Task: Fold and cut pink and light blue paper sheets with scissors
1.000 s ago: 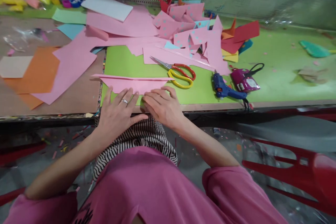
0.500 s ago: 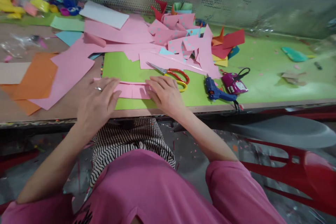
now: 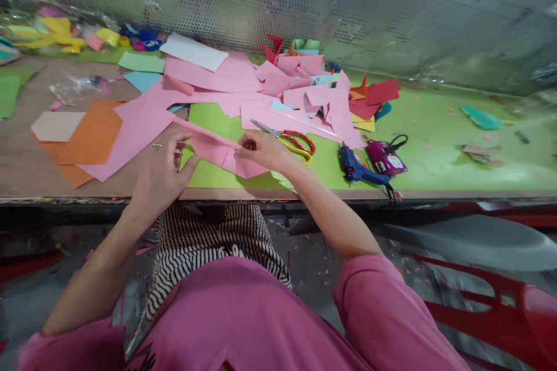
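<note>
Work surface, largest item: a light-green sheet covering [image 3: 435,168] on the right, brown board [image 3: 26,171] on the left. A large, irregular pink paper sheet [image 3: 141,116] lies behind and left of the left hand. A heap of pink paper pieces with blue dots [image 3: 272,84] sits at the back.

Left hand [image 3: 156,171]: fingers curved, thumb apart, at the left end of a long, folded pink paper strip [image 3: 213,149]; whether it grips cannot be told. Right hand [image 3: 267,151]: thumb and fingertips pinching the strip towards its right end. The strip is tilted above the green covering, near the front edge.

Progress, as judged: the lengthwise fold is made. A short line crosses the lower flap; crease or cut cannot be told. The folds are not flat and no fastening is visible, so shaping appears incomplete.

Unheld: scissors with red and yellow handles [image 3: 300,142], just behind the right hand; blue glue gun [image 3: 359,171] and magenta plastic box [image 3: 385,157], farther right.
</note>
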The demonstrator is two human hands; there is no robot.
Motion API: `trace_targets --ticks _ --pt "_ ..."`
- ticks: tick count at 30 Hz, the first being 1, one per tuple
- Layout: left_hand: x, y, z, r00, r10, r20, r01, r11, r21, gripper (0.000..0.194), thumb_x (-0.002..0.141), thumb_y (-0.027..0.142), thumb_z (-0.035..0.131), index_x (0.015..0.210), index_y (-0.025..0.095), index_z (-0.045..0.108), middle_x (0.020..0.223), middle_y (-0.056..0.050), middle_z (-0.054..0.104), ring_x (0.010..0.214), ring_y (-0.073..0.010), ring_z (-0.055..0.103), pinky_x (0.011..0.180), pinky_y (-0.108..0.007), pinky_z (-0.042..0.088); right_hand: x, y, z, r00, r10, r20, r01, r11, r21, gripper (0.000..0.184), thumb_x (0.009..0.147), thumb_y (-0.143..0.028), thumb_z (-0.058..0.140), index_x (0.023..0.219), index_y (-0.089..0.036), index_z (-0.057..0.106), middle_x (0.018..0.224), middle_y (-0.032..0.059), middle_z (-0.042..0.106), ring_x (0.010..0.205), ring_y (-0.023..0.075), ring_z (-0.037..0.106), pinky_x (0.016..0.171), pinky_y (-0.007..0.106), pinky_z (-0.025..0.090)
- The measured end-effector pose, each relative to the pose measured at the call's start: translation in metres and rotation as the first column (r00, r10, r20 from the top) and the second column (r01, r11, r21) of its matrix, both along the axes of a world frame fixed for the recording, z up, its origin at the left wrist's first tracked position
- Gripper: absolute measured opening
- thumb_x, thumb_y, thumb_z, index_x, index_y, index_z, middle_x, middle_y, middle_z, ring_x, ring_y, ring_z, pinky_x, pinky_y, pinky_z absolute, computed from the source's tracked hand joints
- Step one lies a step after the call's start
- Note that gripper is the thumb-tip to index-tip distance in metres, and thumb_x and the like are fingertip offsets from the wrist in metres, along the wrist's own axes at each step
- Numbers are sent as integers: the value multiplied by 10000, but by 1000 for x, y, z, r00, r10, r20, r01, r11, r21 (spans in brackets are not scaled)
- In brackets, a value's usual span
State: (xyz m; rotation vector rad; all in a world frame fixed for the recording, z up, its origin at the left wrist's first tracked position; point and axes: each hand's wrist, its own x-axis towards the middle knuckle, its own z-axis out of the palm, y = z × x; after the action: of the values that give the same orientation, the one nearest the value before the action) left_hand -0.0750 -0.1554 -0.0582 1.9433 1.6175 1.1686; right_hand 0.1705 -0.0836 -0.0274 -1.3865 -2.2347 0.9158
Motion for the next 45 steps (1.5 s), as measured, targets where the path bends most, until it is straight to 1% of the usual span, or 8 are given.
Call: trace_targets --ticks 5,9,13,17,24,34,40,45 --pt "7 6 -2 888 -42 458 123 981 -148 500 854 522 671 1193 178 541 1165 -146 684 937 -215 710 782 -371 619 4 -5 8 875 -107 -472 14 981 -196 276 799 -426 725 823 -235 527 763 -25 571 693 127 501 622 289 403" --pt "26 7 10 833 -202 515 342 920 -193 557 852 631 643 1180 182 628 1082 -136 737 960 -252 730 791 -379 630 -4 -17 11 796 -202 -571 4 945 -328 357 746 -478 770 841 -244 517 770 -30 571 684 128 517 616 286 431" --pt "42 5 20 833 -201 515 317 937 -146 488 852 625 647 1029 176 717 905 -93 761 879 -244 727 752 -367 628 -11 -28 10 771 -175 -612 -65 935 -349 355 756 -487 768 921 -251 559 883 -9 648 797 152 607 709 311 512" --pt "43 2 26 880 -191 435 260 960 -106 399 878 556 653 948 170 726 890 -75 757 854 -224 713 768 -349 616 -7 -28 9 763 -97 -639 -65 972 -226 337 761 -500 763 935 -257 606 947 2 680 894 167 638 846 348 533" --pt "41 -4 32 934 -265 241 248 964 97 565 867 503 696 1342 226 570 1329 -116 663 1221 -273 633 1004 -447 559 24 -12 23 780 149 -608 -160 986 36 358 857 -617 568 848 -263 518 1068 100 676 983 239 639 834 444 538" --pt "41 -9 30 983 -130 -131 164 940 299 373 908 294 629 1276 291 573 1433 -82 571 1389 -300 504 1179 -543 421 20 -19 28 777 164 -608 -292 949 -118 454 742 -642 747 697 -239 542 1148 106 705 1140 282 612 827 428 541" --pt "47 -5 28 922 -201 330 228 973 -44 529 911 476 649 1347 226 485 877 -27 708 765 -208 731 742 -377 628 14 -11 30 784 -47 -618 -133 961 -241 342 779 -511 748 948 -241 624 968 23 695 884 174 647 753 327 560" --pt "36 3 12 920 -187 346 253 955 -156 747 923 546 587 1499 153 318 1046 -119 710 868 -231 729 770 -399 624 12 -3 14 875 -143 -462 -67 910 -408 319 781 -381 770 1007 -217 617 793 -4 668 713 137 610 658 294 543"
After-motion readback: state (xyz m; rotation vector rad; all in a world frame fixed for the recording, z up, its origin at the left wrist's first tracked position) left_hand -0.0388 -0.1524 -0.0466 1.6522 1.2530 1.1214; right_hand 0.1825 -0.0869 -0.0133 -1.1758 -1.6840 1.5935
